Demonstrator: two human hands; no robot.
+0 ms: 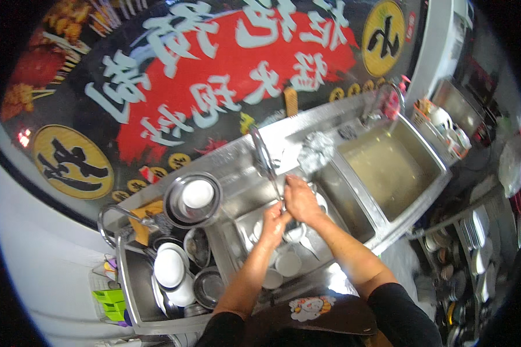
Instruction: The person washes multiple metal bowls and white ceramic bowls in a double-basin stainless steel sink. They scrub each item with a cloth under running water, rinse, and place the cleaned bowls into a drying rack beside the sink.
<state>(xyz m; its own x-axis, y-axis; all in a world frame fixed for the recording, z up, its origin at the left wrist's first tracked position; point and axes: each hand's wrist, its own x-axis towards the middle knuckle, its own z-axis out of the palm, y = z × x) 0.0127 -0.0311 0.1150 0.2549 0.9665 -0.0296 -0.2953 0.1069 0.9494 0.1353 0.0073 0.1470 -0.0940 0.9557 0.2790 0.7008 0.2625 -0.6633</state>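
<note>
Over the middle sink basin (341, 191), my two hands meet below the tap (263, 153). My left hand (274, 224) is closed, its fingertips against my right hand. My right hand (301, 199) sits slightly higher and farther right, also with curled fingers. Whatever lies between them is hidden or too small to name. Beneath them, white bowls (287, 264) and a white spoon (309, 248) lie in a metal tray in the basin.
The left basin is heaped with white bowls (169, 268) and metal bowls (209, 287). Nested steel bowls (192, 198) stand on the rim behind. Cloudy water (388, 168) fills the right basin, beside a crumpled plastic bag (316, 151). Shelves of dishes (474, 231) stand at right.
</note>
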